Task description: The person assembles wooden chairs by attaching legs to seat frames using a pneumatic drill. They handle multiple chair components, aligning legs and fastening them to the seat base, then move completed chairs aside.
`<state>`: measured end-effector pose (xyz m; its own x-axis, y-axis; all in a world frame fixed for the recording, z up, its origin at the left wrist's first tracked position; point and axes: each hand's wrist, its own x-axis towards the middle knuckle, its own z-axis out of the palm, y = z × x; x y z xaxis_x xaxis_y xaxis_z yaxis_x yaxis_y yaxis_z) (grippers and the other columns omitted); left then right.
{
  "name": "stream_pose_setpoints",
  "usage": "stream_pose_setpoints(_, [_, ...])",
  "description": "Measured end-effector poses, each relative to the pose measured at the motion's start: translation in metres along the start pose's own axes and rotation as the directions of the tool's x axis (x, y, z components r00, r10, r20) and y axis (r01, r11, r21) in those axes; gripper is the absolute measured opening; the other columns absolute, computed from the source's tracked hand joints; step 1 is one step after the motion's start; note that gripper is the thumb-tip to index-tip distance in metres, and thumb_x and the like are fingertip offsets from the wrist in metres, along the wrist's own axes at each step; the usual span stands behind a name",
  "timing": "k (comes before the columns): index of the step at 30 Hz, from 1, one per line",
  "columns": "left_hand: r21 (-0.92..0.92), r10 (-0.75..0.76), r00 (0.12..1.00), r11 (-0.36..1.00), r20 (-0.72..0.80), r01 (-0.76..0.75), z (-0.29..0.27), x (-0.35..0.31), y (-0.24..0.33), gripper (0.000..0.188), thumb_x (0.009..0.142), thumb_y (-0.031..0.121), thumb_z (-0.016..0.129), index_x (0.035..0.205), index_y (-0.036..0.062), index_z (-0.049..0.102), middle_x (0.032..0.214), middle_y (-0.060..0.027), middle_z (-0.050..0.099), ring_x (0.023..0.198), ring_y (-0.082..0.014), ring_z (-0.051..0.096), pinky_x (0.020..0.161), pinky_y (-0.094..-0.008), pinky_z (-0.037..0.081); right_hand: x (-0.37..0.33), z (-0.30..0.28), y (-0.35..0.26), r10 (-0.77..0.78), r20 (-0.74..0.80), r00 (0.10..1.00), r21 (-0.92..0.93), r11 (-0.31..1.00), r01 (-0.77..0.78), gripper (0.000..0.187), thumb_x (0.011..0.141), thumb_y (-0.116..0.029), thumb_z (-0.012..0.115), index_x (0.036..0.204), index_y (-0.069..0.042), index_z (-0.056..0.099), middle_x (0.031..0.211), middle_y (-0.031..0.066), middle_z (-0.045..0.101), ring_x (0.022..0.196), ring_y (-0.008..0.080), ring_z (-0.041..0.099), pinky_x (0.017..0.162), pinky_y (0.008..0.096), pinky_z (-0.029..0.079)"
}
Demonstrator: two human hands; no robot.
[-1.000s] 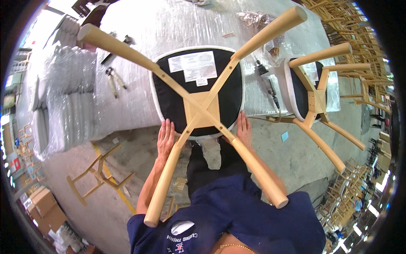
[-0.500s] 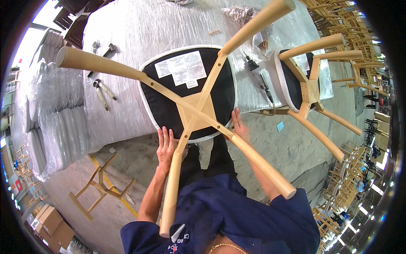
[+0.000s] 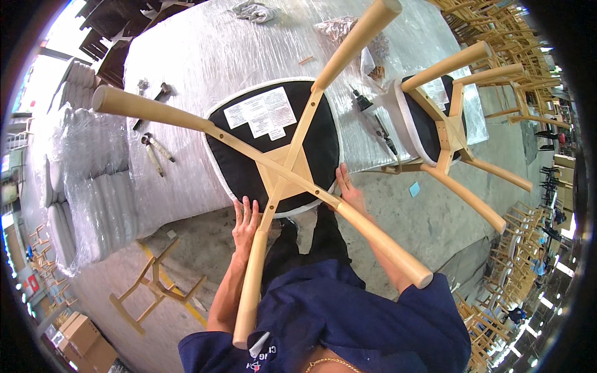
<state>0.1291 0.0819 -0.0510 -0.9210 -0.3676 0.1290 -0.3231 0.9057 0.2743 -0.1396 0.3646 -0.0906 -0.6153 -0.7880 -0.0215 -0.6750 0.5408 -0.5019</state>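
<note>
An upturned stool [image 3: 291,156] with a black underside, white edging and pale wooden legs joined in a cross lies on the plastic-wrapped table [image 3: 186,50]. A white label [image 3: 261,114] shows on its underside. My left hand [image 3: 244,227] rests at the seat's near left rim, fingers stretched, beside one near leg. At the near right rim, my right hand [image 3: 350,189] touches the edging with straight fingers; its thumb is hidden. Both forearms come up from below, the right one partly behind a leg.
Pliers [image 3: 155,152] and a hammer [image 3: 155,102] lie left of the stool. To its right are a power screwdriver [image 3: 376,121] and a second upturned stool [image 3: 444,121]. Wrapped grey cushions [image 3: 99,199] stand at the left. A wooden leg frame [image 3: 152,286] lies on the floor.
My view has shifted a little, so the table and tools appear lower and a grey cloth shows more fully at the far edge. Both hands stay at the seat rim.
</note>
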Motion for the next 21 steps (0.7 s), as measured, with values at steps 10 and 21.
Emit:
stream_pose_setpoints(10, [-0.376, -0.149, 0.96, 0.897, 0.237, 0.233, -0.07, 0.109, -0.01, 0.036, 0.099, 0.013, 0.077, 0.133, 0.0009, 0.078, 0.132, -0.0206, 0.079, 0.118, -0.0398, 0.077, 0.103, -0.0479, 0.062, -0.003, -0.009, 0.015, 0.138, 0.115, 0.984, 0.124, 0.981, -0.152, 0.116, 0.085, -0.031, 0.092, 0.182, -0.02, 0.03, 0.179, 0.0223, 0.043, 0.113, 0.0379, 0.079, 0.075, 0.0384, 0.061])
stream_pose_setpoints(21, [-0.23, -0.076, 0.833, 0.944, 0.547, 0.237, 0.027, 0.458, 0.082, 0.114, 0.084, 0.084, 0.079, 0.157, -0.0025, 0.061, 0.138, -0.0237, 0.078, 0.139, -0.0407, 0.069, 0.12, -0.0463, 0.051, -0.136, -0.016, 0.026, 0.928, 0.129, 0.35, 0.976, -0.181, 0.121, 0.04, 0.109, -0.021, 0.07, 0.132, 0.013, 0.073, 0.112, 0.0157, 0.083, 0.11, 0.0246, 0.08, 0.108, 0.0385, 0.058])
